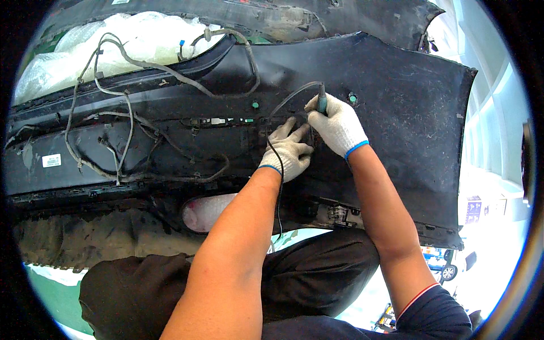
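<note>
A large black car bumper lies across my knees, inner side up. My gloved right hand is closed round the teal grip of a pen-like corded tool, apparently a soldering iron. The tool stands nearly upright; its tip is hidden. From its top a thin black cord arches left, then runs down over my left wrist. My gloved left hand rests on the bumper just left of the tool, fingers spread. A dark part, hard to make out, lies under those fingertips.
A grey wiring harness loops loosely over the bumper's left half, near a white label. Bubble wrap and another dark bumper lie beyond. An oval opening sits near my left forearm.
</note>
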Action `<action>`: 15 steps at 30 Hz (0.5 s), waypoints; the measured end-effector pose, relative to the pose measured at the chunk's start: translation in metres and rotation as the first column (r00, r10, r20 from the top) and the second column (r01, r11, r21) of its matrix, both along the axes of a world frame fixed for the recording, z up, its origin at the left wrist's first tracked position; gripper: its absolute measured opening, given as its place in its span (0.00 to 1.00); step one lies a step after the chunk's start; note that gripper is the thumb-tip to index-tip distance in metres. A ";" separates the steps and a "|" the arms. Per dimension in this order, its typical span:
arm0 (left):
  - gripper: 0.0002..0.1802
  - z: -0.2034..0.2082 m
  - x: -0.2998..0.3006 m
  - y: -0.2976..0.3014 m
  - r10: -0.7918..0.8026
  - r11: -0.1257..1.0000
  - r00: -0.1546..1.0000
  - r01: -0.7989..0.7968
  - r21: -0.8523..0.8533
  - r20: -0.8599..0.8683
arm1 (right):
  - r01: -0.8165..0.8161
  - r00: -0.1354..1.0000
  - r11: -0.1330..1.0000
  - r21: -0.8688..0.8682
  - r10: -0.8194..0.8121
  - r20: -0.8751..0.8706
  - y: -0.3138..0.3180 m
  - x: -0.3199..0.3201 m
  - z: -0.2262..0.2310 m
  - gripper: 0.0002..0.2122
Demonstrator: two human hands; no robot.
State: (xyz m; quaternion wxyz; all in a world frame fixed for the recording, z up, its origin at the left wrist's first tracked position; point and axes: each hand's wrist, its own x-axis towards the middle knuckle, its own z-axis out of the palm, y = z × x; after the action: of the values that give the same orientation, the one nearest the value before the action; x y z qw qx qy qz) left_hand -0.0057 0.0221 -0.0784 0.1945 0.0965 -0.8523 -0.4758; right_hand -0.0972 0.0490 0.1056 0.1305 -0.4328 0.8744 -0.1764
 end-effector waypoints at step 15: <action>0.13 -0.001 -0.001 0.001 0.002 0.999 1.000 -0.002 -0.038 0.001 | 0.090 0.994 0.991 0.101 -0.095 0.054 -0.006 0.008 0.010 0.07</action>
State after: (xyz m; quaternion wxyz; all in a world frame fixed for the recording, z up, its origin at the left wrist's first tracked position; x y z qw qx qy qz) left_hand -0.0065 0.0233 -0.0795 0.1961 0.0939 -0.8612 -0.4594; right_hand -0.0889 0.0431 0.1156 0.1688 -0.3795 0.8970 -0.1514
